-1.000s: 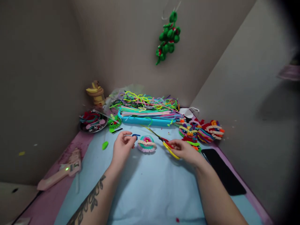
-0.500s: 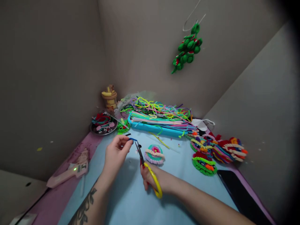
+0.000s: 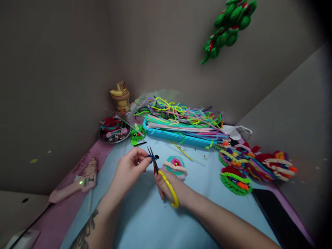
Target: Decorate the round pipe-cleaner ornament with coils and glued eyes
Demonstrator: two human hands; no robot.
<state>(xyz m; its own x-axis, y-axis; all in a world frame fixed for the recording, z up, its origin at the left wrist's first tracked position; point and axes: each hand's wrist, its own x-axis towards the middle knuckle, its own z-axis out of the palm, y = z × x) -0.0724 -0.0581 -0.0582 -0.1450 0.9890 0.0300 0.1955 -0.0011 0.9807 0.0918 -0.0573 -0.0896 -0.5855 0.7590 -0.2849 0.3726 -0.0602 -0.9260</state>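
Note:
Between thumb and fingers, my left hand point(image 3: 132, 166) pinches a short blue pipe cleaner point(image 3: 149, 158), most of it hidden by the fingertips. My right hand point(image 3: 167, 186) grips yellow-handled scissors point(image 3: 169, 188). Their dark blades point up and away, slightly parted, right beside the blue piece. Just beyond the blades lies a small black oval point(image 3: 157, 157). A round pipe-cleaner piece point(image 3: 176, 166) in teal, pink and cream rests on the blue mat, close to my right hand. A thin black strip point(image 3: 140, 144) lies past my left hand.
A blue tray point(image 3: 181, 136) heaped with pipe cleaners stands at the back. On the left are a metal dish point(image 3: 114, 138) and a pink glue gun point(image 3: 77, 186) with a green light. Finished colourful pieces point(image 3: 236, 180) and a black phone point(image 3: 277, 214) lie right. Green ornaments point(image 3: 230, 27) hang above.
The scissor blades have come up against the blue pipe cleaner, which shows less beyond my left fingertips. The head view has shifted a little.

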